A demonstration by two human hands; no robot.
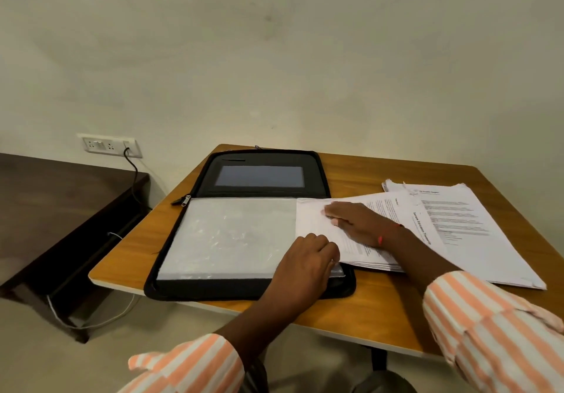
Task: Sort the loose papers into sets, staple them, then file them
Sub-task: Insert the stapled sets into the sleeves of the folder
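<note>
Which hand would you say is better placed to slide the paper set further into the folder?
Right. The right hand lies flat on the paper set, fingers toward the folder; the left hand is curled at its edge.

An open folder [244, 234] lies on the table [381, 301], paper stacks [476, 228] to its right, one overlapping it

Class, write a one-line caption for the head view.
Right hand presses a paper set over the open zip folder while the left hand grips its near corner; another stack lies beside.
</note>
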